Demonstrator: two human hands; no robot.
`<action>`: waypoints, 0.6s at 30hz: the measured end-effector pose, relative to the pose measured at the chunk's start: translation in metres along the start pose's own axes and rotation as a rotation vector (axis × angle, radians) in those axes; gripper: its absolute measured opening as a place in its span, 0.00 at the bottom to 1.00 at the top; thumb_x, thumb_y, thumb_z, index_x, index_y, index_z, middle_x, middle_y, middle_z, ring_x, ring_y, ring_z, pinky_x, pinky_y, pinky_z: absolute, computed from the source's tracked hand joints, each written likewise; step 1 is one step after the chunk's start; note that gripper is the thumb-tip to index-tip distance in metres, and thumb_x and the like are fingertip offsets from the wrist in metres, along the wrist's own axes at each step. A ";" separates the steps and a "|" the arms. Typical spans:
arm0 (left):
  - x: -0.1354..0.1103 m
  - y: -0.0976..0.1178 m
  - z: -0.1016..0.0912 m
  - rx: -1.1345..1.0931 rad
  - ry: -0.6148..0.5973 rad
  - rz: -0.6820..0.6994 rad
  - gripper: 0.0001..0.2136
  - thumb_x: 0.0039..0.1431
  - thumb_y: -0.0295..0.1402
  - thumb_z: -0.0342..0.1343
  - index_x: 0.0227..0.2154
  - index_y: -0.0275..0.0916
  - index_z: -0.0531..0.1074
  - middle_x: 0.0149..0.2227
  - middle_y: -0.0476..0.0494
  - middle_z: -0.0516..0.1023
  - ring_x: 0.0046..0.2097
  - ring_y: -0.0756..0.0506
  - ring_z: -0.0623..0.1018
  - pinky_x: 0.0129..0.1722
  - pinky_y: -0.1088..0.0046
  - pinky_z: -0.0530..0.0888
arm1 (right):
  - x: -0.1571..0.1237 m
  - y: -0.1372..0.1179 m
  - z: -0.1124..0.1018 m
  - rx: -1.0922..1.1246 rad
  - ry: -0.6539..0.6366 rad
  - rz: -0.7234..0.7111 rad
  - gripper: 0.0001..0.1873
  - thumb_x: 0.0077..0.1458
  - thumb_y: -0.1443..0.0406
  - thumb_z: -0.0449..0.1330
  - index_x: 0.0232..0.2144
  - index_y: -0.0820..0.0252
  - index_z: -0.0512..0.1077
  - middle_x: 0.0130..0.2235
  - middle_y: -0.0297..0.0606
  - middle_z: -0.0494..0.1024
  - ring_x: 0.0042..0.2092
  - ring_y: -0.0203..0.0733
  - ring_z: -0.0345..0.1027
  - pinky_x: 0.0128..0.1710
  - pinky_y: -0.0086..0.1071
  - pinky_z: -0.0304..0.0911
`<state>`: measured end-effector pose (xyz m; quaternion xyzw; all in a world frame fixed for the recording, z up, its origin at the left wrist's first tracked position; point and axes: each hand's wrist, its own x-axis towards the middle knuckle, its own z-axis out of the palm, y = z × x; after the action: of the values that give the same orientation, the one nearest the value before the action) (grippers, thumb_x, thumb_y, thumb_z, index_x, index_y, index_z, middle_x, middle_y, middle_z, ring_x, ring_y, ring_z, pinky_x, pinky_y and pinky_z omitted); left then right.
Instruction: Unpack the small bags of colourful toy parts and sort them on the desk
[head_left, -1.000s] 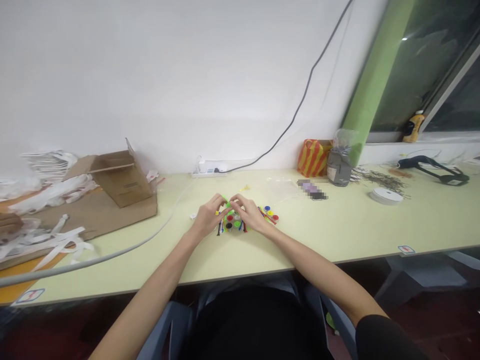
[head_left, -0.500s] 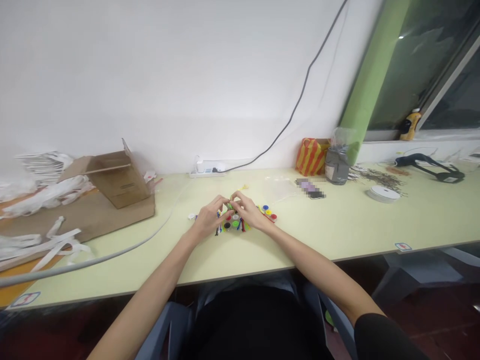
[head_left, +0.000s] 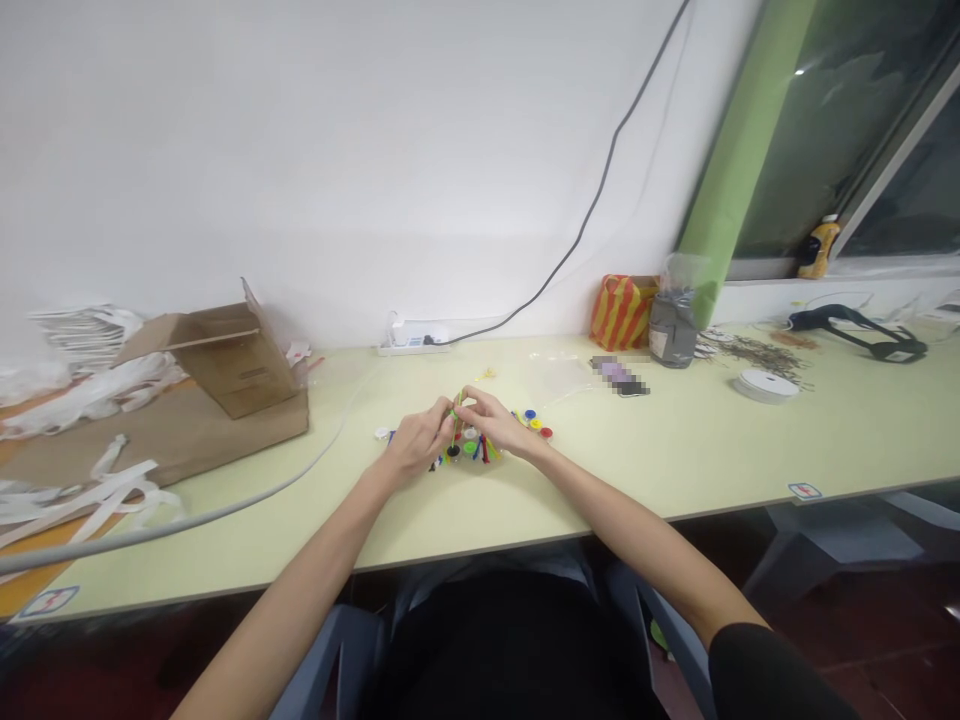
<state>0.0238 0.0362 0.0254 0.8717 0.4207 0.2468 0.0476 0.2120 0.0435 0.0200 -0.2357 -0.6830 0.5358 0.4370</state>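
A small heap of coloured plastic pieces (head_left: 480, 445), round caps and thin sticks in red, green, blue, yellow and black, lies on the pale green table (head_left: 675, 450). My left hand (head_left: 415, 443) and my right hand (head_left: 496, 423) meet just above the heap. Both pinch a thin green piece (head_left: 454, 412) between their fingertips. A few loose caps (head_left: 537, 424) lie just right of my right hand. A small white bit (head_left: 383, 434) sits to the left of my left hand.
An open cardboard box (head_left: 225, 358) and white strips (head_left: 97, 490) lie at left, with a grey hose (head_left: 225, 505) across the table. A power strip (head_left: 416, 343) sits by the wall. A striped bag (head_left: 624, 312), a jar (head_left: 671, 325), a tape roll (head_left: 763, 385) and a phone (head_left: 621, 375) are at right.
Both hands stay pinched over the heap. The fingertips have shifted slightly, and the green piece now stands more upright between them. The camera drifted a little.
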 end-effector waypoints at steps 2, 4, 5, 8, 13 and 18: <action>0.001 0.000 0.000 0.025 -0.004 -0.005 0.12 0.70 0.43 0.39 0.42 0.42 0.62 0.30 0.48 0.74 0.29 0.45 0.73 0.32 0.72 0.63 | -0.001 0.000 -0.001 0.016 -0.008 0.011 0.20 0.58 0.48 0.60 0.36 0.55 0.61 0.28 0.31 0.72 0.31 0.39 0.71 0.29 0.28 0.65; 0.002 0.001 0.000 0.034 -0.003 -0.014 0.13 0.70 0.44 0.40 0.42 0.42 0.62 0.29 0.49 0.73 0.28 0.45 0.73 0.31 0.72 0.62 | -0.001 0.000 -0.001 0.029 -0.018 0.010 0.20 0.58 0.48 0.60 0.36 0.55 0.61 0.28 0.31 0.73 0.30 0.39 0.71 0.29 0.29 0.64; 0.002 0.003 0.000 0.036 -0.001 -0.018 0.13 0.70 0.44 0.40 0.41 0.42 0.62 0.28 0.49 0.73 0.28 0.45 0.73 0.31 0.72 0.62 | -0.002 -0.001 -0.001 0.034 -0.023 0.004 0.20 0.58 0.48 0.60 0.36 0.55 0.61 0.29 0.31 0.73 0.30 0.39 0.71 0.29 0.29 0.64; 0.002 0.006 0.001 0.017 -0.005 -0.016 0.11 0.70 0.41 0.38 0.38 0.42 0.61 0.28 0.49 0.73 0.27 0.46 0.72 0.31 0.72 0.62 | -0.002 -0.003 0.000 0.066 -0.045 -0.020 0.20 0.57 0.48 0.61 0.35 0.56 0.61 0.29 0.32 0.73 0.31 0.39 0.70 0.32 0.31 0.64; 0.001 0.000 0.000 -0.047 0.062 -0.024 0.11 0.70 0.36 0.36 0.37 0.42 0.63 0.25 0.51 0.68 0.26 0.47 0.69 0.32 0.71 0.63 | 0.001 -0.005 -0.005 0.117 -0.059 -0.057 0.20 0.57 0.50 0.62 0.31 0.56 0.60 0.22 0.26 0.65 0.25 0.35 0.60 0.31 0.31 0.59; 0.004 -0.025 -0.018 -0.053 0.328 0.003 0.10 0.68 0.40 0.46 0.41 0.40 0.67 0.36 0.45 0.71 0.37 0.46 0.72 0.40 0.70 0.69 | 0.006 0.000 -0.018 0.082 0.146 -0.096 0.18 0.55 0.51 0.61 0.32 0.56 0.61 0.21 0.28 0.68 0.25 0.37 0.61 0.30 0.31 0.57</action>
<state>0.0001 0.0531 0.0358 0.8187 0.4149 0.3970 0.0006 0.2245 0.0577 0.0231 -0.2230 -0.6371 0.5232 0.5202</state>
